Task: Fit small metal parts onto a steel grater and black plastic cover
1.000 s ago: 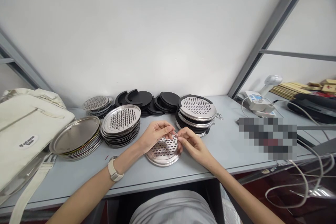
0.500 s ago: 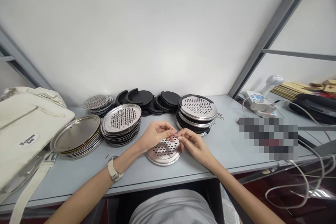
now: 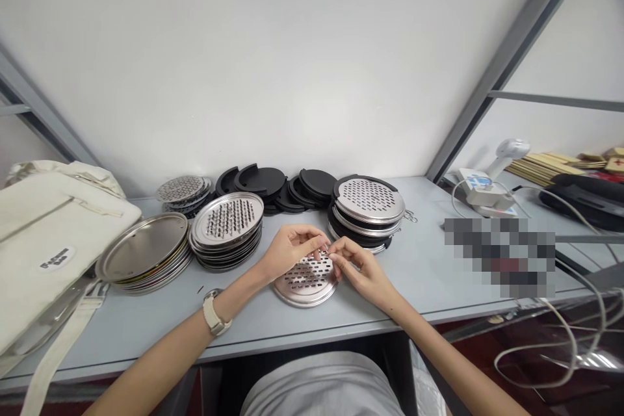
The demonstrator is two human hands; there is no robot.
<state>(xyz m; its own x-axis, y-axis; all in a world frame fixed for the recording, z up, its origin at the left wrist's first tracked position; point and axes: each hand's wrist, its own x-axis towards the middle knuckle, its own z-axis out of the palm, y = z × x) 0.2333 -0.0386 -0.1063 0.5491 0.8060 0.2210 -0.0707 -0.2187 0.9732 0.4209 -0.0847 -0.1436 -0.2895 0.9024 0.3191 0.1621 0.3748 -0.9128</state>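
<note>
A round metal grater plate [image 3: 306, 285] with rows of slots lies on the table in front of me. Over its far edge my left hand [image 3: 296, 250] is closed, with thumb and fingertips pinched together. My right hand [image 3: 355, 264] meets it from the right, also in a pinch. Between the fingertips shows a small shiny wire-like metal piece [image 3: 325, 250]; its exact shape is too small to make out. Just behind stands a stack of grater plates with black rims [image 3: 368, 200], with wire clasps [image 3: 411, 215] sticking out at its right.
Left of my hands are a stack of grater plates [image 3: 227, 221] and a stack of plain metal discs [image 3: 146, 250]. Black round holders [image 3: 263, 181] lie along the wall. A white bag [image 3: 63, 240] covers the table's left end; a white scanner [image 3: 507, 153] and cables are at right.
My fingers have shifted slightly around the small metal piece, still pinched together over the plate's far edge. The stacks stay in place; the view has moved a little.
</note>
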